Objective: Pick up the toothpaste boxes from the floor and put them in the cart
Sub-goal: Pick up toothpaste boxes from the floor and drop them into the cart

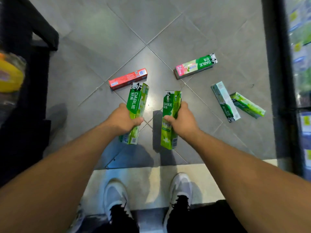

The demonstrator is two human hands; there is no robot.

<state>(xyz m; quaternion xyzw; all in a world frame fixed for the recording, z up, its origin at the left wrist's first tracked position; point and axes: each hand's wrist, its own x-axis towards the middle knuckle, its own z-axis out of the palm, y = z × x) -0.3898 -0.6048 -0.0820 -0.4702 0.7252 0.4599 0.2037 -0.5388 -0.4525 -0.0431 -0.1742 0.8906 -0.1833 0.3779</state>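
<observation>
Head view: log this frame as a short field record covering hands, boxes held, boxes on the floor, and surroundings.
left hand: left hand grips a green Darlie cardboard toothpaste box
right hand: right hand grips a second green Darlie box
on grey tiled floor: red box; pink-and-green box; pale teal box touching a light green box
boxes left on floor: four
cart: not clearly identifiable

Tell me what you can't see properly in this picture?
- Cart: if the dark frame at the left edge is it, the head view cuts it off.
- Yellow thing: blurred, at the left edge.
- Shelf goods: blurred, at the right edge.
- Pale green box: one end hidden under the teal box.
- Box in left hand: middle print covered by fingers.
</observation>
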